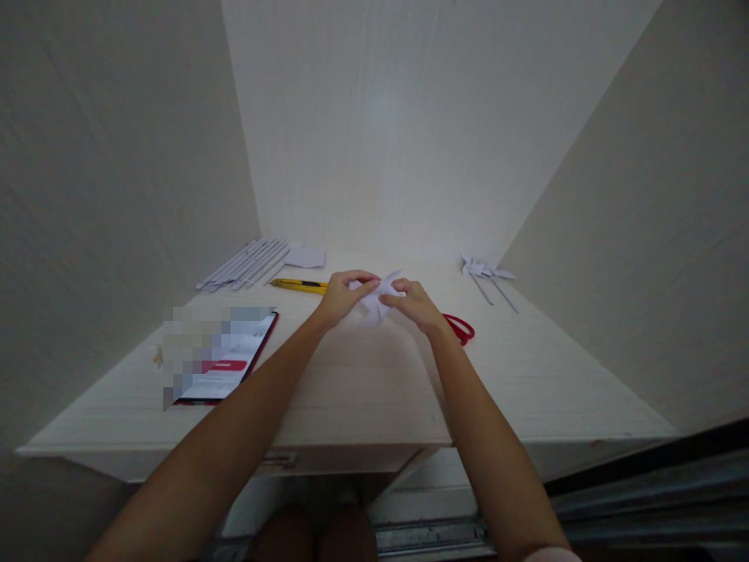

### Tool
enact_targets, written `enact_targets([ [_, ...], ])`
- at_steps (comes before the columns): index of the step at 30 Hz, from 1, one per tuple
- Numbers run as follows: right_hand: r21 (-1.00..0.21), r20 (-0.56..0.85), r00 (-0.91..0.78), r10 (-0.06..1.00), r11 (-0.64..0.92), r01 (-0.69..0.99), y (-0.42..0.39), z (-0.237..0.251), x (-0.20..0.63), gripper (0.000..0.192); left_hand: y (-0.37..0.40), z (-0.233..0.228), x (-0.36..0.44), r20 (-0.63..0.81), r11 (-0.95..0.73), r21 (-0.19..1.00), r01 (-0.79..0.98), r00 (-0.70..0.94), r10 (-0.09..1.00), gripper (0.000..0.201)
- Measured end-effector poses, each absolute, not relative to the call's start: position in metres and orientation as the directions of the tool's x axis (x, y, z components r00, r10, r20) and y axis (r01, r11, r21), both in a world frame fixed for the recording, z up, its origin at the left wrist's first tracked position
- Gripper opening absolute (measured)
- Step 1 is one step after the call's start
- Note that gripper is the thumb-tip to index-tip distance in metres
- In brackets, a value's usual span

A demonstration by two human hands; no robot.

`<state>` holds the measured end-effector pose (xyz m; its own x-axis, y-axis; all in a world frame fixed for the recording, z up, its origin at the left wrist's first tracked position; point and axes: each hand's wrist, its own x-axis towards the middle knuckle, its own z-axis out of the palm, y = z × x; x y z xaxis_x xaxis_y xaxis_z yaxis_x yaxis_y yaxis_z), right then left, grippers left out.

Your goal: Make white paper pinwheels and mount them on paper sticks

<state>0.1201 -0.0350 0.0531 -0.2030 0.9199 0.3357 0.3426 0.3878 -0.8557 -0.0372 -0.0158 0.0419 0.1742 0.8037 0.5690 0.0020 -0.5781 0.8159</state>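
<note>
Head view, one frame. Both hands meet over the middle of the pale wooden surface [351,390], toward its far side.

Folded white paper piece [378,300]: held between the two hands, just above or on the surface; cannot tell which. Its pointed flaps stick out above and below the fingers.

Left hand [342,297]: fingers narrow, pinched on the left upper edge of the paper piece, thumb and forefinger tips touching it.

Right hand [417,304]: fingers curled and closed on the right side of the same piece, the tips meeting the paper near its centre. The two sets of fingertips lie near each other, with paper between them.

Surroundings:
- Yellow utility knife [298,285] lies flat just left of the left hand.
- Bundle of rolled white paper sticks [246,265] behind the knife, with a small white sheet [305,256] beside it.
- Red scissors [461,328] just beside the right wrist, partly hidden by it.
- Finished paper pinwheels [485,273] on sticks, far right, well apart from the hands.
- Phone [228,367] with lit screen, near left, partly blurred.
</note>
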Motion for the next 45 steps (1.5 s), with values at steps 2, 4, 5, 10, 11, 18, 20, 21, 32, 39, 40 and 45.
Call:
enact_targets([
  [2, -0.856, 0.327, -0.214, 0.920, 0.385, 0.347, -0.035, 0.053, 0.121, 0.012, -0.016, 0.041, -0.038, 0.525, -0.538, 0.842, 0.033, 0.174, 0.833, 0.024],
  [4, -0.854, 0.326, -0.230, 0.917, 0.390, 0.344, -0.034, 0.053, 0.121, 0.011, -0.016, 0.039, -0.037, 0.493, -0.505, 0.862, 0.038, 0.160, 0.855, 0.026],
  [5, -0.854, 0.325, -0.233, 0.917, 0.390, 0.344, -0.034, 0.053, 0.121, 0.011, -0.015, 0.038, -0.037, 0.481, -0.491, 0.870, 0.036, 0.155, 0.863, 0.027],
  [10, -0.857, 0.325, -0.214, 0.921, 0.382, 0.345, -0.033, 0.053, 0.120, 0.010, -0.012, 0.034, -0.035, 0.415, -0.417, 0.909, -0.007, 0.110, 0.903, 0.026],
  [11, -0.858, 0.327, -0.204, 0.923, 0.381, 0.345, -0.033, 0.053, 0.120, 0.009, -0.012, 0.034, -0.034, 0.396, -0.396, 0.918, -0.022, 0.105, 0.912, 0.026],
  [18, -0.902, 0.320, -0.152, 0.935, 0.350, 0.251, -0.027, 0.045, 0.123, 0.009, -0.012, 0.033, -0.032, 0.269, -0.249, 0.954, -0.168, 0.107, 0.957, 0.050],
  [20, -0.946, 0.268, -0.080, 0.960, 0.278, 0.165, -0.023, 0.040, 0.124, 0.012, -0.012, 0.031, -0.032, 0.243, -0.229, 0.954, -0.194, 0.054, 0.968, 0.067],
  [21, -0.964, 0.236, -0.045, 0.971, 0.239, 0.117, -0.021, 0.037, 0.124, 0.014, -0.011, 0.030, -0.031, 0.228, -0.214, 0.956, -0.202, 0.047, 0.972, 0.069],
  [32, -0.978, 0.197, 0.026, 0.980, 0.195, 0.077, -0.017, 0.027, 0.116, 0.019, -0.020, 0.030, -0.018, 0.128, -0.085, 0.968, -0.236, 0.176, 0.976, 0.031],
  [39, -0.993, 0.107, -0.081, 0.991, 0.101, -0.068, -0.018, 0.029, 0.119, 0.023, -0.017, 0.029, -0.024, 0.181, -0.155, 0.970, -0.188, 0.130, 0.975, 0.025],
  [40, -0.992, 0.112, -0.066, 0.992, 0.107, -0.073, -0.018, 0.030, 0.120, 0.023, -0.016, 0.028, -0.024, 0.183, -0.159, 0.969, -0.188, 0.115, 0.976, 0.023],
  [45, -0.969, 0.239, 0.025, 0.971, 0.237, 0.073, -0.017, 0.035, 0.124, 0.025, -0.010, 0.024, -0.027, 0.169, -0.147, 0.966, -0.211, 0.090, 0.982, 0.021],
])
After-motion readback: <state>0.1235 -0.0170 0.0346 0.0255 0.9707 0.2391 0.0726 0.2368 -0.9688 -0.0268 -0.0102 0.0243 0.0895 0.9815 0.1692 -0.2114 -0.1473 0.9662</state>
